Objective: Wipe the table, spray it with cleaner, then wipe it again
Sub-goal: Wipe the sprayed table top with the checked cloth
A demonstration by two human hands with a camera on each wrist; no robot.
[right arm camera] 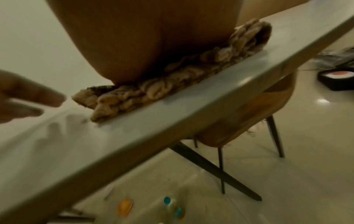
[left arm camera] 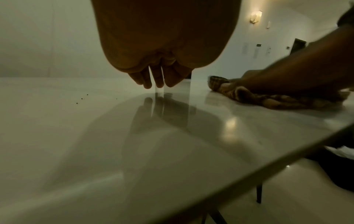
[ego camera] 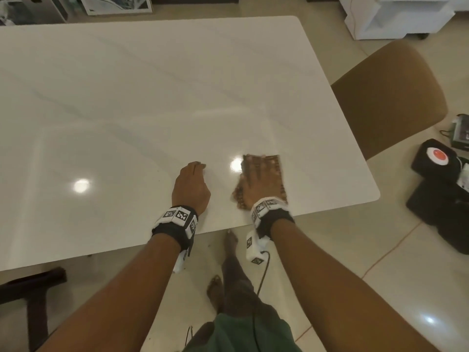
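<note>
Right hand (ego camera: 256, 185), fingers spread flat, presses the cloth (ego camera: 275, 171): soft, limp, bunches readily; judged best held under the palm.

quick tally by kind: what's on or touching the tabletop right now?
Hands: 2, left hand with fingertips at the table, right hand pressing flat on the cloth
Cloths: 1, brown cloth
Dark crumbs: about 4 specks, near the left hand
Spray bottles: 0 on the tabletop
Total: 7
</note>
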